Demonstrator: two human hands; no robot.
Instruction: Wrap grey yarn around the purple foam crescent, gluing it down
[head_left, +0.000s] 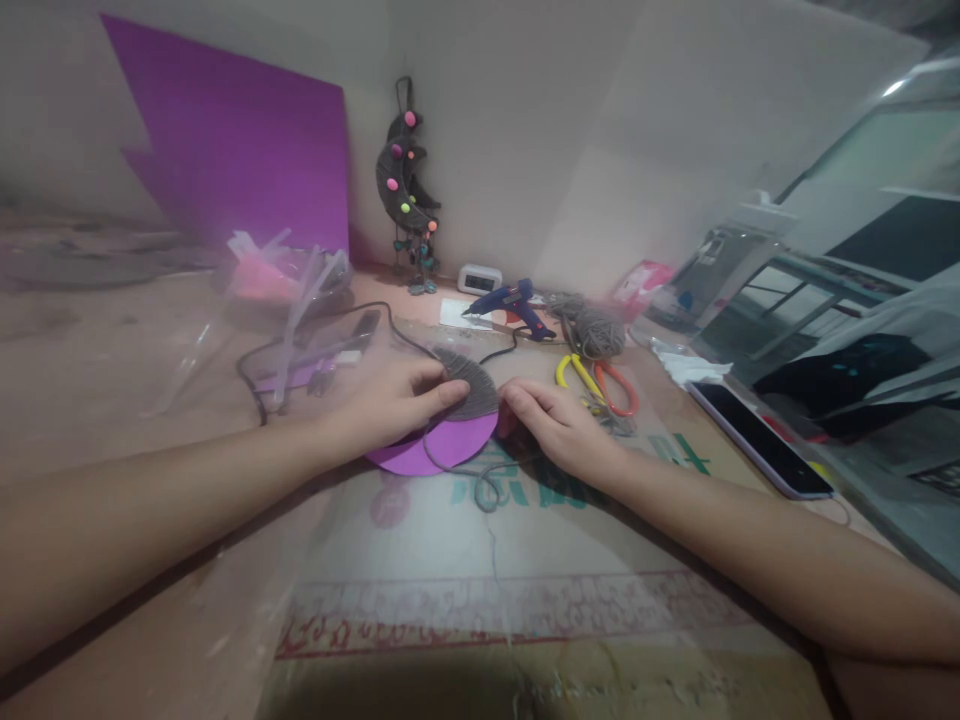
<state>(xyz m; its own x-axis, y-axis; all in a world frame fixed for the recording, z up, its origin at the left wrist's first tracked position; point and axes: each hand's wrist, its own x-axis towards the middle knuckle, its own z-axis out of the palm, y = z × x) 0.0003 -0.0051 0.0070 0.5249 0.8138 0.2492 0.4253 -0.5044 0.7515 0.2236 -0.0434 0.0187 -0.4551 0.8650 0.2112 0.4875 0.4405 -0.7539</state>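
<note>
A purple paper disc (442,452) lies partly under a piece wound with grey yarn (474,385); whether the two are joined I cannot tell. My left hand (397,402) grips the yarn-wound piece from the left, thumb on top and fingers partly hidden behind it. Close to its right edge, my right hand (551,425) is closed in a pinch, and a loose yarn strand (487,495) loops over the table up to it. The fingertips' hold on the strand is mostly hidden.
Beyond my hands lie a blue glue gun (517,305), a grey yarn ball (600,330) and scissors with yellow and orange handles (616,390). A phone (757,440) lies right. Glue sticks (300,320) stand left. A crescent ornament (397,180) hangs behind, near purple sheets (255,130).
</note>
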